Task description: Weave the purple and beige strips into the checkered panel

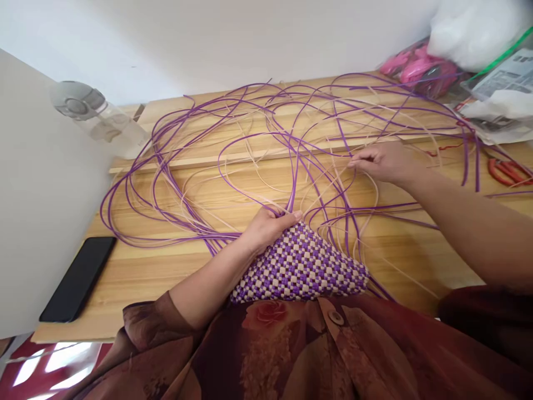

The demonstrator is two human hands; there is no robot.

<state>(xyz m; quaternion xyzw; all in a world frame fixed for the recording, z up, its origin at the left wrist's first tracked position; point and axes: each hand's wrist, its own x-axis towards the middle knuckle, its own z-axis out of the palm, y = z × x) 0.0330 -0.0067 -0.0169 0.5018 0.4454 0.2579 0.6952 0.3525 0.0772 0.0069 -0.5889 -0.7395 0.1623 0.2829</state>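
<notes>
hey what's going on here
A purple-and-beige woven piece is being worked by hand. The left hand grips its far corner, thumb on top, while the right hand appears to pinch a strand off to the right. The weave is only partly done: many loose strands still loop across the table. A phone lies at the left.

The weave (306,261), checked purple and cream, tapers upward at lower centre. Loose strands (220,236) loop across mid-frame.
</notes>
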